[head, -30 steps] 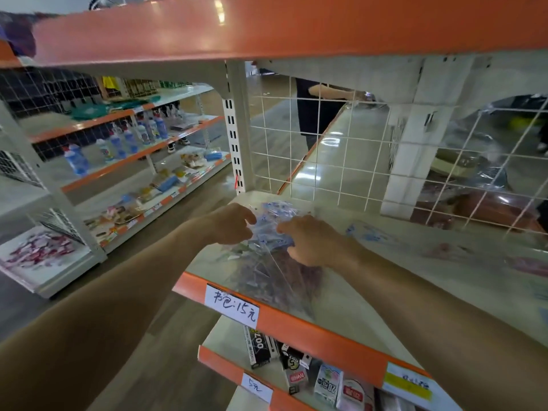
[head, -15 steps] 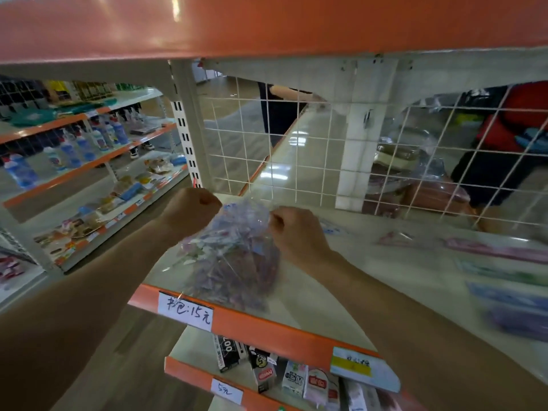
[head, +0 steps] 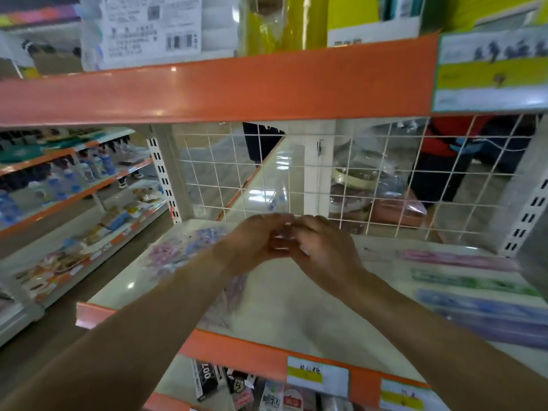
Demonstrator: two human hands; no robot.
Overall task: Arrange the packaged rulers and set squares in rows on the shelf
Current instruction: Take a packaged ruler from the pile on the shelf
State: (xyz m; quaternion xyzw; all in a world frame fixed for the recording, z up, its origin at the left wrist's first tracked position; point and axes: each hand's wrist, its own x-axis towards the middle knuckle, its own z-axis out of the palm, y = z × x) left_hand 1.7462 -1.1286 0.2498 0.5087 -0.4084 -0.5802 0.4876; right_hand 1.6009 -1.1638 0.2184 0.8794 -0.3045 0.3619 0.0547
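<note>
Clear, crinkly plastic packet (head: 281,209) is pinched between left hand (head: 255,237) and right hand (head: 324,247), both grips closed, above white shelf (head: 296,307). Judged light, slippery: stiffer edges are to be held.

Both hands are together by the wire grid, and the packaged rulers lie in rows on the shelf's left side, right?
Not the left: the head view shows the packaged rulers in rows on the right side of the shelf. The left hand and right hand are together by the wire grid.
</note>
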